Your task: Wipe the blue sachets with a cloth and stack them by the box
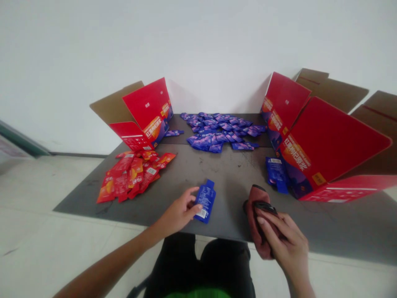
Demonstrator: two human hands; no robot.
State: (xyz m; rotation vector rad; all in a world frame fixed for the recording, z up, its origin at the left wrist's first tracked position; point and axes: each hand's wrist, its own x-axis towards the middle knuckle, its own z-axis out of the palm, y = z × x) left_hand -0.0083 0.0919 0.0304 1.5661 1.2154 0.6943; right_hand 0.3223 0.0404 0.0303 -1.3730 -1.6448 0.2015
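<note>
A blue spouted pouch [206, 202] is at the near middle of the table, its back with small white print and a barcode facing up. My left hand [182, 207] grips it by its lower left edge, thumb on top and fingers curled at the side. To the right, my right hand [285, 238] is closed on a bunched reddish-brown cloth [259, 223] with dark edging. The cloth is over the table's front edge. Beyond it, some blue pouches [275, 171] lie against the right box.
Red and orange pouches [130, 174] lie heaped at left, before an open red carton [147, 107]. Many blue-purple pouches [214, 132] are piled at the back by the white wall. Open red cartons [338, 136] with raised flaps line the right side of the grey table [229, 169].
</note>
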